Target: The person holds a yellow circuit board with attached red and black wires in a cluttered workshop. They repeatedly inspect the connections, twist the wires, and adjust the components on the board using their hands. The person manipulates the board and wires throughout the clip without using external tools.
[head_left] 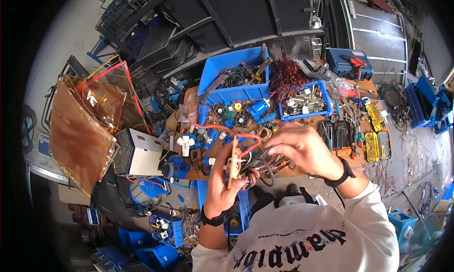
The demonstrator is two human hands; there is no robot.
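Your left hand point(221, 187) is clenched around a small cream-coloured plastic connector block point(232, 166), holding it upright just above the near edge of the cluttered wooden table point(302, 170). From that block a bundle of red and black insulated wires point(257, 164) loops out to the right, with one red strand arching over the top. Your right hand point(305, 148) sits over the bundle, fingers point(279, 140) curled down and pinching into the wires beside the block. Both hands hover close together, almost touching. Beyond them on the table lie a large blue plastic bin of cables and tools point(236, 73), a smaller blue tray of metal parts point(305, 101) and a tangle of reddish-brown wire point(286, 78) between the two.
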